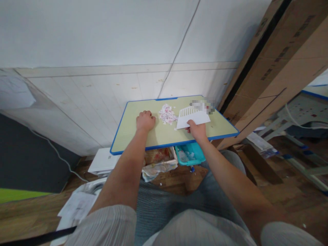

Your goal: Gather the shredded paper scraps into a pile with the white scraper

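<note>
On the yellow-green tabletop with its blue edge lies a heap of small white and pink paper scraps. Just left of the heap rests my left hand, its fingers curled; what they may hold is hidden. My right hand grips the near edge of a white slotted card, thumb on top. A row of narrow slots runs along the card's far side. The card's left edge is close to the scraps. Behind it is a pixelated patch whose contents I cannot make out.
Under the table stand a turquoise basket with pale scraps and a lined box. A white wall with a cable is behind. Tall cardboard boxes crowd the right. Papers lie at the lower left.
</note>
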`<state>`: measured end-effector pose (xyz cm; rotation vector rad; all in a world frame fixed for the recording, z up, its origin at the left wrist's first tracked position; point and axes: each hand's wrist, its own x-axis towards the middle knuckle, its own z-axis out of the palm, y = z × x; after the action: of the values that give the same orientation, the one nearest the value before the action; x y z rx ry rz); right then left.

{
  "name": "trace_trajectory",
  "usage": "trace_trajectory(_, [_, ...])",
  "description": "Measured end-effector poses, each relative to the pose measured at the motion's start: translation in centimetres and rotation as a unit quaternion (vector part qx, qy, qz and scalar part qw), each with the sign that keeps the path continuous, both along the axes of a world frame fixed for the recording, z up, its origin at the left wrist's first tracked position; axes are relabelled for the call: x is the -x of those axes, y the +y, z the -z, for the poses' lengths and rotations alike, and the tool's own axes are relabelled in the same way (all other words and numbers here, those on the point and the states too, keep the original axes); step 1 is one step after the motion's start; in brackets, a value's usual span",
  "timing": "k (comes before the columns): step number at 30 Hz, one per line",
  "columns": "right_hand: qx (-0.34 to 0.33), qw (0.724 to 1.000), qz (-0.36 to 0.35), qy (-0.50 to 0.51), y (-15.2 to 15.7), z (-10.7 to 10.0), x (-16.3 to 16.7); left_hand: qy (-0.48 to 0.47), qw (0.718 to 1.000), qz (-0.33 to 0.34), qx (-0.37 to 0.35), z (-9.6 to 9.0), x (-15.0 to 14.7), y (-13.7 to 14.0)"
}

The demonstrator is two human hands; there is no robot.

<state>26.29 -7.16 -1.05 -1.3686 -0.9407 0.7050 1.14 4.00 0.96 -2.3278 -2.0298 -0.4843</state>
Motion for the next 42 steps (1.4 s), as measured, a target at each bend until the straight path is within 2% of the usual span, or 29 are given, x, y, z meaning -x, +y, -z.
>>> trace_trajectory(5, [-0.005, 0.999, 0.032, 0.003, -0.5, 0.0, -0.4, -0.002, 1.000, 0.002, -0.002, -0.1, 0.0, -0.2])
trace_trajectory(18, [0.002, 0.999, 0.029, -0.029, -4.0, 0.8, -3.6, -0.005, 1.000, 0.003, 0.000, -0.3, -0.2, -0.3])
trace_trajectory(26, [0.000, 1.000, 0.011, -0.010, -3.7, 0.8, -3.8, -0.011, 1.000, 0.003, -0.001, -0.1, 0.0, -0.2])
trace_trajectory(42, [0.037, 0.999, -0.017, 0.003, -4.1, 0.3, -4.8, -0.002, 1.000, 0.001, -0.002, -0.1, -0.1, -0.1])
